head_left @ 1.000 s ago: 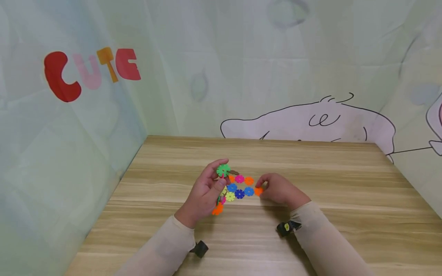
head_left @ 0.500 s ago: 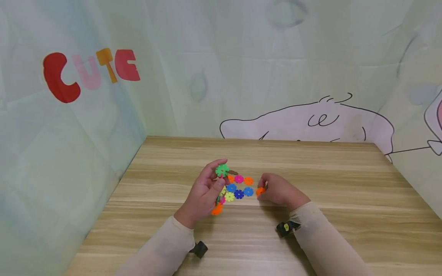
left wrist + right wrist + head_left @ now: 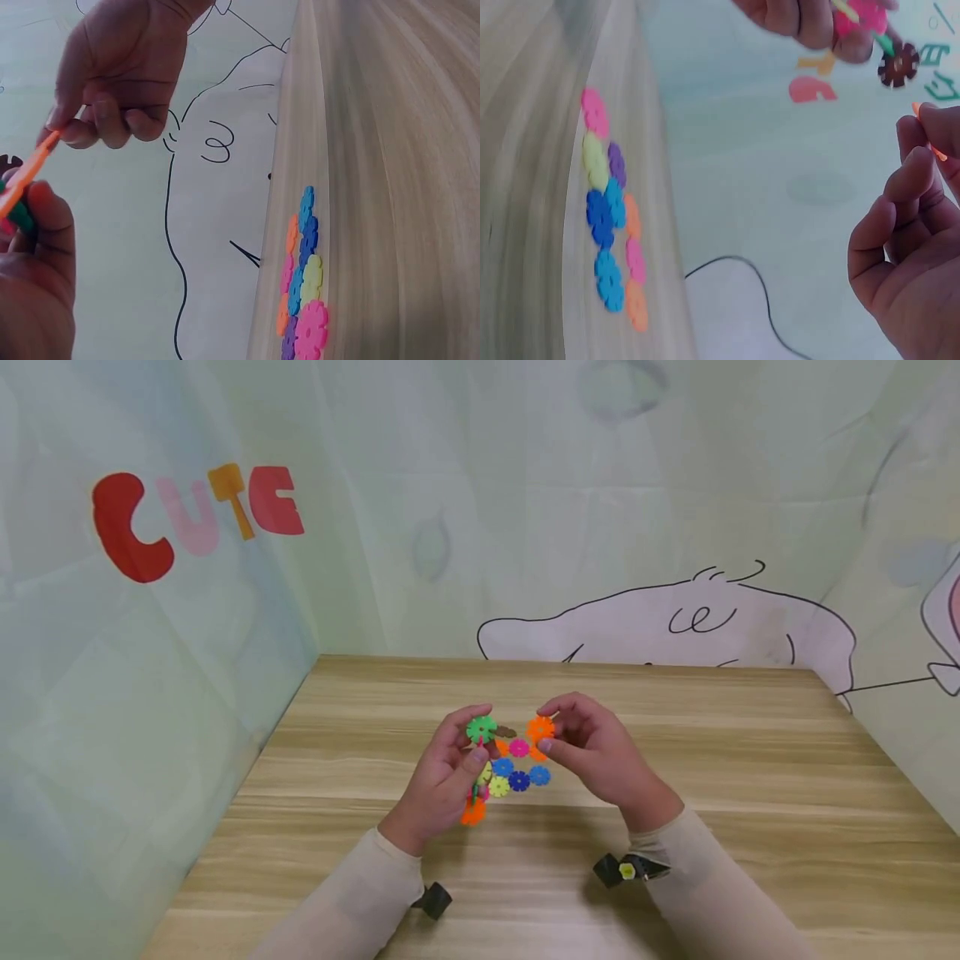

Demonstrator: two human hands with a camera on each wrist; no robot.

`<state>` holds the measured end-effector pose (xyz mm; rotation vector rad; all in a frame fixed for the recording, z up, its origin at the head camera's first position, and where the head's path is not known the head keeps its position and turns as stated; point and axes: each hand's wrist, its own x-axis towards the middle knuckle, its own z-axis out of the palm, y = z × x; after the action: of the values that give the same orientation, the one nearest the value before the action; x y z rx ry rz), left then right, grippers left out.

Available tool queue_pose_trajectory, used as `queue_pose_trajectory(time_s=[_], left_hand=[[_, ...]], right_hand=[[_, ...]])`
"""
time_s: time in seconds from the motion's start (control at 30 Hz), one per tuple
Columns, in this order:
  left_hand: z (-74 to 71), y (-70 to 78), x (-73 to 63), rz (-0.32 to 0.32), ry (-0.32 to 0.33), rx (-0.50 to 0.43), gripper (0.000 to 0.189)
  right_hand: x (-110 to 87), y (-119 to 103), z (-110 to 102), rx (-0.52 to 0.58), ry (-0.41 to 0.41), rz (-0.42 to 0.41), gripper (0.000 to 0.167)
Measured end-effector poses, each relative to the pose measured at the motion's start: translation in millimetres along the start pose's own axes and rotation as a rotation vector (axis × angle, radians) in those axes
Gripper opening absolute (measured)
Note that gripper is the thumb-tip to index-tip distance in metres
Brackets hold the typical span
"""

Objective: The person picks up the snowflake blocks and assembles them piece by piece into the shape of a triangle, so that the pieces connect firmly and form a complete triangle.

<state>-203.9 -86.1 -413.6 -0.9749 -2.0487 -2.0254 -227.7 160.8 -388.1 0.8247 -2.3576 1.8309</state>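
My left hand [image 3: 438,781] grips a small cluster of joined toy snowflake discs above the table. A green disc [image 3: 481,729] faces up at its top, a brown disc [image 3: 898,65] juts from the side, and an orange disc [image 3: 473,812] hangs at the bottom. Fingers hide part of the cluster. Level with it on the right, my right hand [image 3: 607,756] pinches a single orange snowflake disc [image 3: 540,729] between thumb and fingertips. In the head view a short gap separates this disc from the green one.
Below the hands several loose discs lie on the wooden table [image 3: 337,735], among them a dark blue disc [image 3: 519,781], a yellow disc [image 3: 498,787] and a pink disc [image 3: 519,747]. A printed cloth [image 3: 390,527] hangs behind the table.
My right hand has lifted the orange disc from the right end of the loose discs and brought it up and left, near the cluster. The left hand has stayed nearly still.
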Motion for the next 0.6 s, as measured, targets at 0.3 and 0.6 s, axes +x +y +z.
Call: queue_pose_trajectory(time_s=[0.3,0.6], left_hand=[[-0.6,2.2,-0.6,-0.043,-0.029,-0.042,0.043],[0.0,2.3,-1.7,-0.047,-0.054,-0.038,0.043]], right_hand=[[-4.2,-10.3,10.5,-0.014,-0.017,-0.029,0.029],[-6.9,-15.2,14.9,-0.006,-0.003,-0.06,0.026]])
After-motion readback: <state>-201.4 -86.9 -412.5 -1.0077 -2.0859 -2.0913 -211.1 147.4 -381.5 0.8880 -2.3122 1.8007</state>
